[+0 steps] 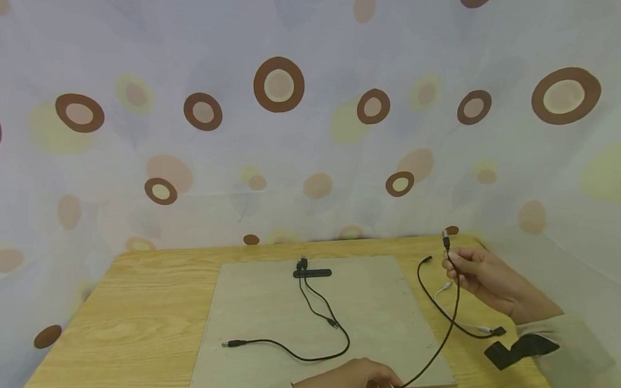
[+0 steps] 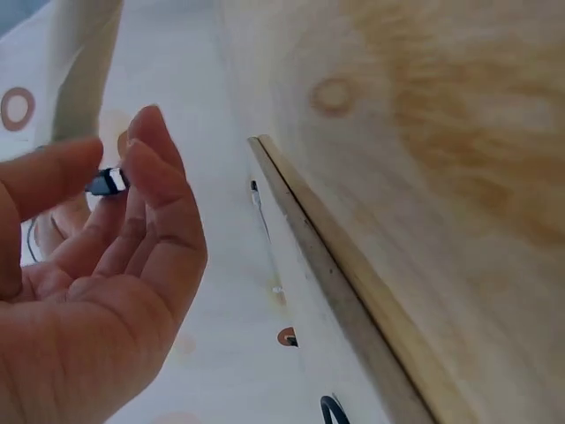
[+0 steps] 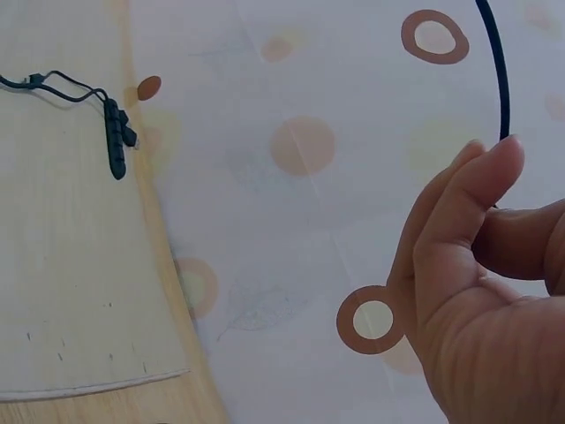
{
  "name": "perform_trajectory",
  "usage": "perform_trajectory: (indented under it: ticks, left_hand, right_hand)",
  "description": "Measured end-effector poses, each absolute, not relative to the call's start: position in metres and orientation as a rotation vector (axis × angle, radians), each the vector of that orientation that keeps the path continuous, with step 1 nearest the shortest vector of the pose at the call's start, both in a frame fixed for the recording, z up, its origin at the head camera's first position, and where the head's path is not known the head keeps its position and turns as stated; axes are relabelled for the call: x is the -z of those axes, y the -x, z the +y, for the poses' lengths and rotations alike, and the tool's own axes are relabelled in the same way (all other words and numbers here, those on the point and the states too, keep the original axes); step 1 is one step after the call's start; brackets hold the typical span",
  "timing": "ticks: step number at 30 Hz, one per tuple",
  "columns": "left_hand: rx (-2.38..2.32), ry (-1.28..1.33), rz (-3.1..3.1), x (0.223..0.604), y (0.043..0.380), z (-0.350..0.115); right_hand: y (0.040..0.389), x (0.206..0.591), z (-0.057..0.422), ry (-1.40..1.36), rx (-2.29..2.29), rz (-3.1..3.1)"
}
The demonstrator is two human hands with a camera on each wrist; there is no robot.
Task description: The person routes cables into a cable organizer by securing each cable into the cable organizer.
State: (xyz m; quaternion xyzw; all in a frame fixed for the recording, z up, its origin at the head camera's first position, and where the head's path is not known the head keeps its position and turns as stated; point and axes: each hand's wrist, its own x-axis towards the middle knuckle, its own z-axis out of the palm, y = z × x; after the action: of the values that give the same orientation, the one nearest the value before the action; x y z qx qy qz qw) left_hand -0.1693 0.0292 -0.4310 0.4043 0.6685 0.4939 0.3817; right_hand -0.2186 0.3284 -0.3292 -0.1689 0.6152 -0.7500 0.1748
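A black USB cable hangs in a curve between the two hands. My left hand, at the board's front edge, pinches one end; in the left wrist view that end is a small black plug with a pale metal tip. Up at the right, my right hand pinches the cable just below its other plug, which points upward. In the right wrist view thumb and fingertips close on the black cord. A black cable clip strip lies on the board with two plugs in its left end.
A pale board lies on the wooden table. Two cords run forward from the strip; the longer black cord ends at the left. Beside the board lie another black cable and a white cable. A patterned curtain stands behind.
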Motion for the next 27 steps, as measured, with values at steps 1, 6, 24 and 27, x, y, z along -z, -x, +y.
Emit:
perform_trajectory:
  ticks: [1, 6, 24, 27]
  left_hand:
    - [-1.278, -1.027, 1.716, 0.431, 0.169, 0.026]
    - [-1.378, -0.955, 1.776, 0.431, 0.167, 0.009]
    - [-1.42, -0.966, 2.034, 0.418, 0.177, -0.046]
    - [-1.404, -0.982, 2.103, 0.415, 0.18, -0.056]
  right_hand:
    - [0.22, 0.332, 0.328, 0.452, 2.127, 1.774]
    - [0.233, 0.352, 0.319, 0.304, 2.107, 1.913]
    - [0.262, 0.393, 0.279, 0.221, 1.831, 2.206]
    - [0.265, 0.395, 0.268, 0.245, 1.814, 2.219]
